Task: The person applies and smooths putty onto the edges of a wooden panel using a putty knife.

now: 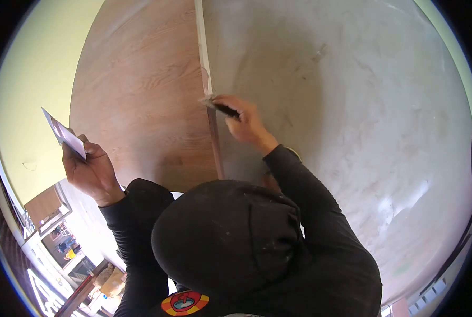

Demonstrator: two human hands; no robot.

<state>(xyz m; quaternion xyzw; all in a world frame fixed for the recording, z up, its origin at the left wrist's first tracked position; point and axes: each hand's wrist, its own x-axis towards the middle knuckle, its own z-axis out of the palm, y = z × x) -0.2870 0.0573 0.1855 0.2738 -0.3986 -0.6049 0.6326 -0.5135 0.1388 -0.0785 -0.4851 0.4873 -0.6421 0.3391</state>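
My right hand (246, 121) is closed around the black handle of a putty knife (226, 110). Its blade lies at the narrow edge strip (203, 50), which is whitish above the tool and brown below it. My left hand (92, 173) is raised at the left and grips a wide, thin scraper (69, 136), with pale pinkish material on its face. Between the hands spreads a brown wood-grain panel (135, 79), bordered on its right by the strip.
A large grey, smudged surface (373, 121) fills the right side. Pale yellow-green wall (30, 100) shows at the far left. A person's black head covering (225, 238) blocks the lower middle. Small cluttered items (109, 285) appear at lower left.
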